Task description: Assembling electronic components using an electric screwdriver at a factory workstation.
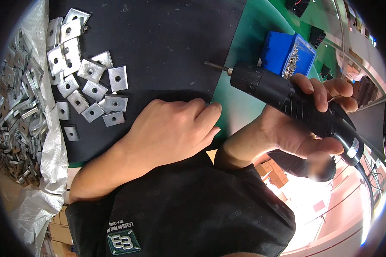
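In my right hand (287,132) is a black electric screwdriver (283,92), its bit pointing left over the edge of the dark mat, its cord trailing down at the right. My fingers wrap around its body. My left hand (176,128) rests at the mat's near side, back upward and fingers curled in; whatever may be inside is hidden. To the left of that hand lie several loose square metal plates (118,78), each with a hole, some overlapping.
A white woven sack (53,145) at the far left holds a heap of similar plates (17,111). Beyond the screwdriver, a blue bin (273,49) of small screws (291,63) stands on the green surface (261,19). The black mat (167,47) spans the middle. Another person (306,165) shows at lower right.
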`<act>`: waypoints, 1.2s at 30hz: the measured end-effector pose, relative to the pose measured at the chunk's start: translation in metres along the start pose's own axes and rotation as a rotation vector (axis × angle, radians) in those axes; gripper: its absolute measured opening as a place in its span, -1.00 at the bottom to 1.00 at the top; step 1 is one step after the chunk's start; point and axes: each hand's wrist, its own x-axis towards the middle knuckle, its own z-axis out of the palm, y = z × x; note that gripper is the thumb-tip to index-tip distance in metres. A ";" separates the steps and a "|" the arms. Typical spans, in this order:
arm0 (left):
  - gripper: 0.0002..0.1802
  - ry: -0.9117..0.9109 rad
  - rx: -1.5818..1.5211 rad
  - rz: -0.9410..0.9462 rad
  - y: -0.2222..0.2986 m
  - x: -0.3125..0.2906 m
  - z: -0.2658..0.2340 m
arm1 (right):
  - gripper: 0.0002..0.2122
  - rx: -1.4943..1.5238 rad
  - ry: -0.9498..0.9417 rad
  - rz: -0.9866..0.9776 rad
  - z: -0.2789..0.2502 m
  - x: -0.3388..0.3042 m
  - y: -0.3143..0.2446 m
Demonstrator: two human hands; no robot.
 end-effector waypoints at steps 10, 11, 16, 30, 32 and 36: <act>-0.62 -0.003 0.009 0.007 -0.001 -0.001 0.000 | -0.55 -0.012 0.099 -0.067 0.003 -0.006 0.004; -0.62 -0.003 0.008 0.007 0.000 0.000 0.000 | -0.55 -0.030 0.078 -0.075 0.001 -0.007 0.003; -0.62 0.009 -0.006 0.006 0.000 0.000 0.001 | -0.39 -0.058 -0.055 -0.010 -0.004 -0.001 0.002; -0.62 0.009 0.025 0.022 0.002 0.003 0.003 | -0.50 -0.194 -0.061 -0.057 -0.010 -0.010 0.011; -0.62 0.019 0.018 0.026 0.002 0.004 0.003 | -0.36 -0.119 -0.177 -0.025 -0.015 -0.006 0.012; -0.63 0.003 0.014 0.018 0.002 0.005 0.003 | -0.27 -0.299 -0.226 -0.002 -0.015 0.000 0.010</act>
